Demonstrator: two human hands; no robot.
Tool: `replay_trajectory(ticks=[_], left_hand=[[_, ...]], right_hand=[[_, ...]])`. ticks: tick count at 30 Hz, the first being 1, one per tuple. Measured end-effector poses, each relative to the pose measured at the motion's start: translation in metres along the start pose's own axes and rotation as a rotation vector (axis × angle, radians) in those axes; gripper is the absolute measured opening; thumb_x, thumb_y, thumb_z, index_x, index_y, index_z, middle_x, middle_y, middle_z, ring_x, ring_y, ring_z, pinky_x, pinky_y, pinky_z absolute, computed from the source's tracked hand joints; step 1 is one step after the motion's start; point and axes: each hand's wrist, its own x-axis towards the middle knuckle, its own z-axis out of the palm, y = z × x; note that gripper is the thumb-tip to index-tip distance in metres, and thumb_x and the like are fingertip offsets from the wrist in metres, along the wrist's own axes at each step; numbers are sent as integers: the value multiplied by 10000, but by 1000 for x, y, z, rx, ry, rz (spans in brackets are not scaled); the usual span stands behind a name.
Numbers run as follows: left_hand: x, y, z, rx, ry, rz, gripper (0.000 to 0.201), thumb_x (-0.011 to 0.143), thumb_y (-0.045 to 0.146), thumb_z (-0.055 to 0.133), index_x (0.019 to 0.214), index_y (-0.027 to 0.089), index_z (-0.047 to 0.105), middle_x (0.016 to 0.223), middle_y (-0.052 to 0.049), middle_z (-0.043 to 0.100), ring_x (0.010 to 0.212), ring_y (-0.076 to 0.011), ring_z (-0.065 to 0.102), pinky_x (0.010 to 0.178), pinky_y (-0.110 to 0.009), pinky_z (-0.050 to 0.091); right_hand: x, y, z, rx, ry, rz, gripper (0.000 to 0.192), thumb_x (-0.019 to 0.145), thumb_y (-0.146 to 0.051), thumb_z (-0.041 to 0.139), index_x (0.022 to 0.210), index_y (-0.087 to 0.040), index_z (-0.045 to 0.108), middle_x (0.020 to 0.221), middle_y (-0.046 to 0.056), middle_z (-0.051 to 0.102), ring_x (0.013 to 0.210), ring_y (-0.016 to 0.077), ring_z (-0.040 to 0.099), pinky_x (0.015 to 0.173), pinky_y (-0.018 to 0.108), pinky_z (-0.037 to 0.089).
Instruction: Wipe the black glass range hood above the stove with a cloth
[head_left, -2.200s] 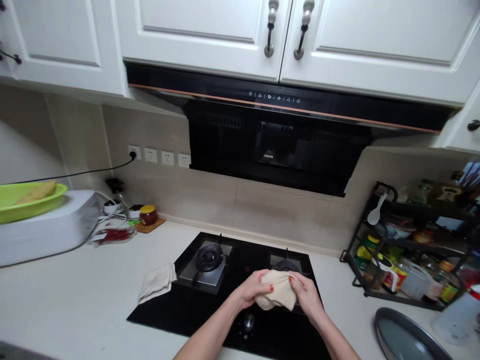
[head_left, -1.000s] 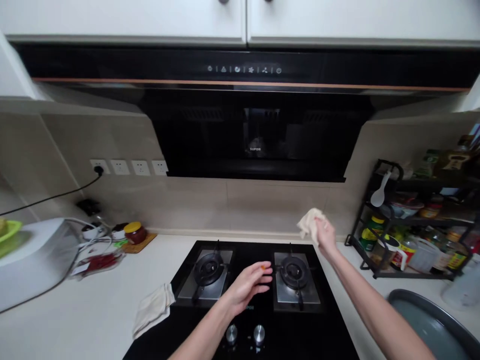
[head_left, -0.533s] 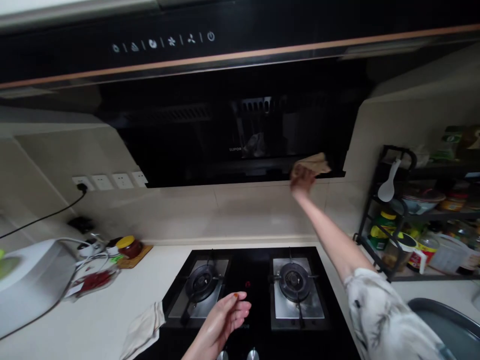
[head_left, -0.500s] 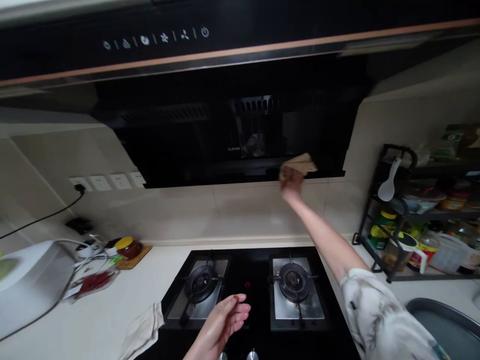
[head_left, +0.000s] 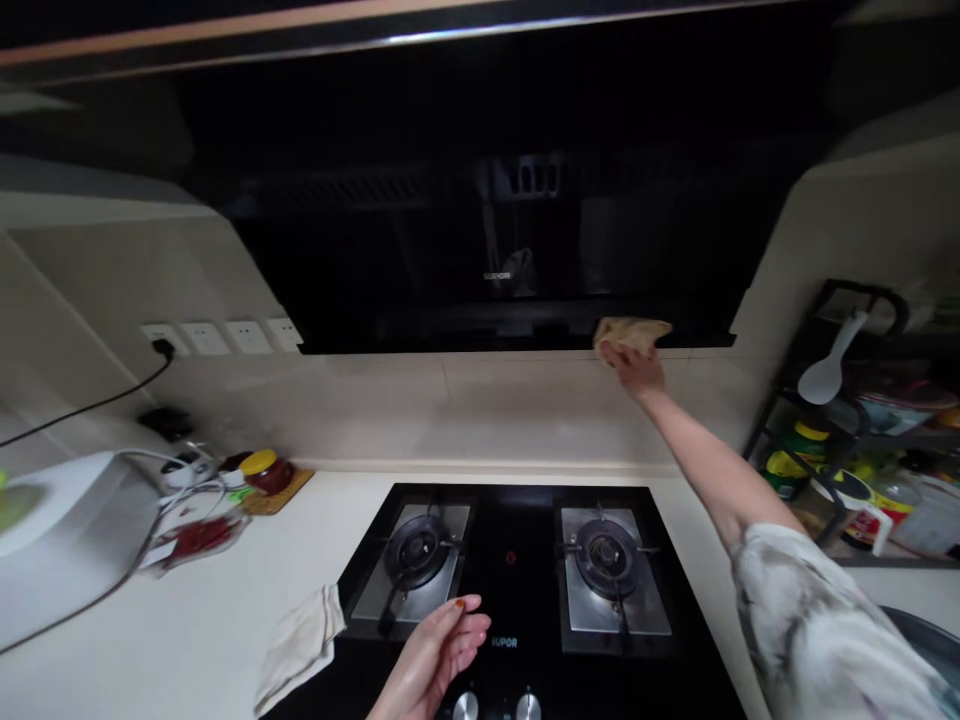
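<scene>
My right hand (head_left: 637, 372) is closed on a tan cloth (head_left: 630, 332), pressed to the lower edge of the black range hood (head_left: 420, 270) toward its right end. The bunched cloth hides part of that edge and some of my fingers. Below, my left hand (head_left: 442, 650) hovers over the front of the black gas stove (head_left: 517, 600), between the left burner (head_left: 415, 552) and the knobs (head_left: 466, 706). Its fingers are loosely curved, with nothing held in them. The right burner (head_left: 606, 556) sits beneath my outstretched right arm.
A folded pale cloth (head_left: 300, 645) lies at the stove's left front corner. Further left are a yellow-lidded jar (head_left: 266, 472), a bag of red food (head_left: 199, 537) and a white appliance (head_left: 67, 540). A black rack (head_left: 765, 420) with a hanging white spoon (head_left: 831, 365) stands right.
My right hand has slid the tan cloth rightward along the hood's lower edge. My view has tipped downward, so the hood's control icons are out of sight. My left hand has hardly moved.
</scene>
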Motion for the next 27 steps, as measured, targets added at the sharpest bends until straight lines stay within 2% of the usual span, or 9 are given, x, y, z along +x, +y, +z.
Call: replay_trajectory(ticks=[2, 4, 7, 10, 13, 17, 21, 24, 27], left_hand=[[2, -1, -11, -36, 12, -13, 153, 1090, 134, 625, 1116, 35, 738, 970, -226, 801, 702, -199, 781, 636, -232, 632], [4, -2, -20, -70, 6, -18, 148, 1090, 133, 624, 1113, 41, 738, 970, -221, 802, 704, -200, 785, 639, -230, 632], [6, -3, -30, -108, -14, -25, 187, 1111, 140, 581, 1113, 39, 739, 978, -220, 803, 723, -198, 789, 653, -231, 632], [6, -5, -38, -130, -18, -40, 212, 1117, 150, 568, 1101, 38, 747, 968, -220, 804, 713, -201, 787, 647, -236, 629], [3, -6, -48, -147, -16, -44, 222, 1119, 159, 565, 1110, 32, 747, 973, -227, 804, 725, -210, 791, 652, -246, 633], [-5, -7, -67, -151, 4, -44, 212, 1123, 162, 564, 1134, 37, 735, 981, -220, 806, 728, -201, 787, 660, -240, 630], [-12, -8, -83, -159, 27, -41, 207, 1117, 169, 583, 1155, 27, 729, 988, -231, 805, 733, -207, 789, 666, -243, 631], [-15, -6, -89, -163, 54, -36, 199, 1099, 176, 613, 1146, 32, 743, 994, -238, 804, 731, -220, 793, 667, -248, 634], [-17, -1, -89, -152, 43, -34, 201, 1091, 190, 633, 1155, 42, 752, 1032, -247, 803, 755, -224, 799, 685, -246, 637]], right_hand=[[-10, 26, -9, -37, 74, 127, 626, 1034, -176, 393, 1637, -189, 561, 1584, 212, 451, 1403, 295, 473, 1341, 610, 181], [-16, 35, -18, -61, 162, 231, 665, 1042, -236, 372, 1693, -141, 466, 1634, 240, 369, 1455, 337, 419, 1305, 663, 210], [-12, 17, -23, -77, 289, 362, 740, 1052, -360, 398, 1744, -104, 339, 1680, 238, 285, 1505, 364, 357, 1283, 662, 283], [5, -33, -16, -27, 346, 420, 722, 1070, -393, 388, 1725, -93, 353, 1681, 246, 266, 1533, 366, 339, 1282, 664, 302], [29, -102, -2, 30, 312, 372, 669, 1087, -384, 394, 1710, -141, 395, 1681, 227, 278, 1565, 357, 319, 1289, 660, 300], [57, -204, 12, 32, 127, 197, 683, 1107, -364, 406, 1751, -148, 335, 1709, 238, 202, 1569, 385, 304, 1282, 640, 308], [73, -296, 19, 40, -114, -88, 677, 1128, -340, 405, 1771, -159, 300, 1732, 223, 163, 1594, 387, 260, 1312, 667, 227], [81, -341, 24, 56, -180, -273, 662, 1104, -335, 509, 1746, -251, 374, 1732, 124, 243, 1625, 327, 228, 1387, 585, 161], [88, -354, 25, 28, -203, -382, 633, 1103, -328, 499, 1724, -241, 417, 1726, 102, 258, 1661, 341, 113, 1395, 592, 121]])
